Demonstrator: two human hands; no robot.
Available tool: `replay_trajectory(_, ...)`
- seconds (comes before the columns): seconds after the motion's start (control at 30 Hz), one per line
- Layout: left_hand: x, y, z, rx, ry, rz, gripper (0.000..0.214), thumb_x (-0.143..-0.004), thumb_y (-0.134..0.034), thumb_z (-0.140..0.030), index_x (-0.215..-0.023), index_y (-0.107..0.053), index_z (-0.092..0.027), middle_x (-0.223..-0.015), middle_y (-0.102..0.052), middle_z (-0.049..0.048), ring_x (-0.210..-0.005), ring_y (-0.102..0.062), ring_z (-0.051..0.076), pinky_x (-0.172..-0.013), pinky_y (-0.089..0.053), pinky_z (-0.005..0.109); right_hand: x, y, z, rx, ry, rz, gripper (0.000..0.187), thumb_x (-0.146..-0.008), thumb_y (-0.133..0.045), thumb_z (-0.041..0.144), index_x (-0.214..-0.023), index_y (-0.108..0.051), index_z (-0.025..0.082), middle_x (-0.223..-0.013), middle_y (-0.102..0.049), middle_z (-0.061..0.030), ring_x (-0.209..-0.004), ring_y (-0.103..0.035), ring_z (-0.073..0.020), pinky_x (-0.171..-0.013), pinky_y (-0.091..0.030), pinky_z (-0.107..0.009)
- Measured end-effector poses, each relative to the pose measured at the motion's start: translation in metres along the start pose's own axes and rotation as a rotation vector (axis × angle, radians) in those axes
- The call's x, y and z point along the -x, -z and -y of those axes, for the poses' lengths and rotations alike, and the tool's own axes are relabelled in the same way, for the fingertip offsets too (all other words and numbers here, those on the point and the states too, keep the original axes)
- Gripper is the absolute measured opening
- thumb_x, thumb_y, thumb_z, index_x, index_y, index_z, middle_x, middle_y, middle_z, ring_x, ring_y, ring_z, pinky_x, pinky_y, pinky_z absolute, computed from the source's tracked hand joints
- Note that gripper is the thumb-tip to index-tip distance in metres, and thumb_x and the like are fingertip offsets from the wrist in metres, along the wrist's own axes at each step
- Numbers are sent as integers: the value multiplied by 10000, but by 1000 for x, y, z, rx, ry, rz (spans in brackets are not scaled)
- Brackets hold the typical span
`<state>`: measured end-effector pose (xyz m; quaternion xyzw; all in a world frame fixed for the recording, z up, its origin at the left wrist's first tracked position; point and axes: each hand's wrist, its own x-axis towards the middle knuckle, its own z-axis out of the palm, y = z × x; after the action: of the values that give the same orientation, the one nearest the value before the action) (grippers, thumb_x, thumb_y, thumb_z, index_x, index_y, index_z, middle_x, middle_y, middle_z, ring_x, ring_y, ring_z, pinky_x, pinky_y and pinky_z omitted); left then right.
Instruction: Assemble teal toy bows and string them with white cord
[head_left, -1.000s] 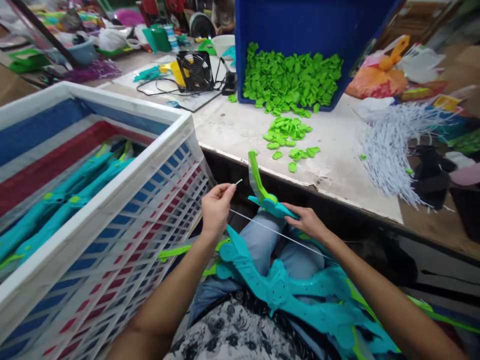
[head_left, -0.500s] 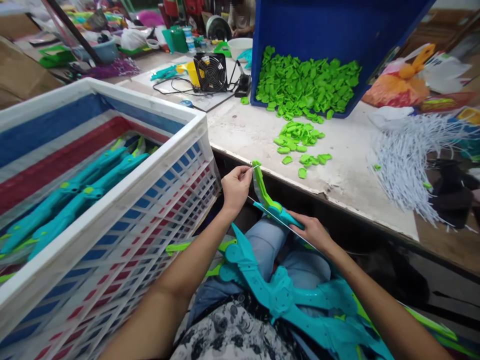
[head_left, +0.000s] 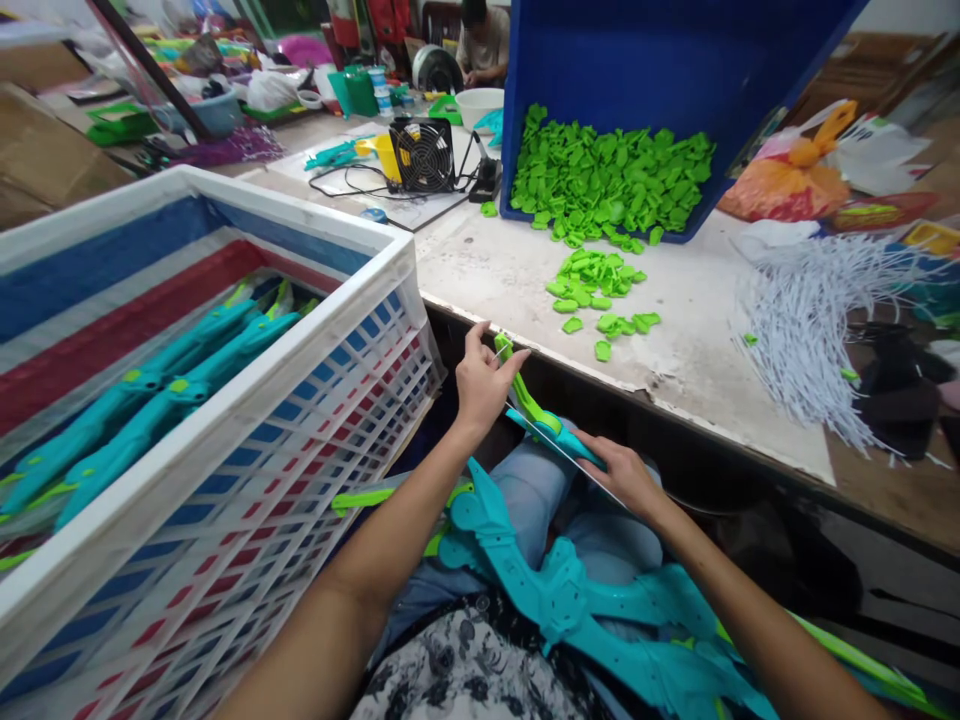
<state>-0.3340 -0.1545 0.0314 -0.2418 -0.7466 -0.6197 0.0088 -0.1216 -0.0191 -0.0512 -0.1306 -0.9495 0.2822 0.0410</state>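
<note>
My right hand [head_left: 624,472] is closed around the teal part of a toy bow [head_left: 531,404], a plastic piece with a bright green curved limb. A thin white string runs along the bow from near its green tip toward my right hand. At that tip is my left hand [head_left: 481,385], thumb and forefinger spread apart around it; its other fingers are partly hidden. Across my lap lie more teal bow pieces [head_left: 564,592] with green ends. I cannot tell how the string is fastened at the tip.
To the left stands a white plastic crate [head_left: 300,400] holding several teal bows [head_left: 161,385]. On the table [head_left: 697,330] are loose green pieces [head_left: 592,280], a tipped blue bin [head_left: 600,60], a bundle of white strings [head_left: 810,330] and a black fan [head_left: 424,155]. A person [head_left: 484,45] sits far back.
My left hand has gone from a pinch at the bow's tip to thumb and forefinger spread around it. The tip has shifted slightly left and down. My right hand keeps its grip.
</note>
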Motion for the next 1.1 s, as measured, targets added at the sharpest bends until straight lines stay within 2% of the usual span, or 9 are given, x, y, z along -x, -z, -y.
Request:
replay_trajectory(0.17, 9, 7, 0, -8, 45, -25, 225, -788, -627, -378, -873, -628, -170, -549, -386, -68, -504, -377, 84, -515, -292, 202, 0, 11, 7, -47, -2, 48, 406, -888, -471, 411, -1247, -571, 249, -1003, -639, -72, -904, -637, -206, -810, -524, -329)
replay_trajectory(0.3, 20, 18, 2, -12, 43, -41, 148, -810, -583, -317, -835, -609, -174, -561, -390, -68, -508, -377, 80, -523, -294, 196, -35, 34, 42, -15, 65, -173, 306, -892, -480, 370, -1105, -656, 239, -1026, -622, -84, -967, -603, -223, -863, -490, -359)
replay_trajectory(0.4, 28, 26, 5, -19, 37, -48, 123, -812, -570, -294, -831, -599, -176, -574, -402, -67, -514, -381, 80, -529, -300, 193, -82, 49, 85, -110, 230, -299, 281, -890, -505, 314, -1123, -634, 224, -976, -624, -73, -894, -601, -191, -802, -492, -325)
replay_trajectory(0.53, 33, 36, 9, -19, 58, -54, 99, -800, -573, -267, -839, -596, -179, -561, -386, -72, -494, -363, 81, -507, -292, 196, -131, 53, 127, -216, 408, -277, 155, -854, -573, 286, -940, -667, 198, -815, -628, -27, -699, -573, -130, -658, -468, -258)
replay_trajectory(0.73, 31, 42, 12, -21, 97, -57, 94, -790, -576, -258, -843, -600, -184, -612, -458, -50, -534, -432, 90, -536, -351, 194, -140, 43, 138, -134, 474, -232, 110, -848, -562, 232, -769, -616, 179, -711, -586, -12, -668, -535, -127, -638, -427, -256)
replay_trajectory(0.83, 33, 46, 16, -14, -13, -64, 95, -789, -562, -219, -863, -608, -182, -878, -581, 32, -793, -556, 138, -702, -437, 223, -156, 60, 121, -123, 376, -287, 96, -820, -586, 208, -732, -611, 180, -707, -596, -3, -666, -534, -123, -653, -425, -256)
replay_trajectory(0.97, 39, 56, 19, 95, -140, 66, 166, -830, -498, -189, -909, -644, -193, -938, -604, 58, -901, -574, 165, -832, -450, 289, -191, 111, 87, -180, 12, -644, 92, -762, -619, 191, -701, -615, 123, -659, -581, -10, -642, -514, -107, -678, -409, -268)
replay_trajectory(1.03, 35, 58, 16, 119, -142, 172, 163, -823, -522, -217, -826, -684, -194, -900, -594, 58, -865, -575, 164, -806, -455, 287, -192, 122, 89, -202, -58, -785, 150, -807, -565, 224, -774, -608, 85, -701, -580, -39, -657, -513, -107, -688, -413, -280)
replay_trajectory(1.1, 24, 57, 10, 198, -40, 256, 180, -815, -551, -276, -826, -708, -188, -902, -603, 65, -866, -576, 167, -788, -455, 281, -177, 109, 112, -253, 17, -796, 170, -852, -522, 254, -822, -588, 101, -759, -587, -51, -706, -539, -119, -706, -436, -281)
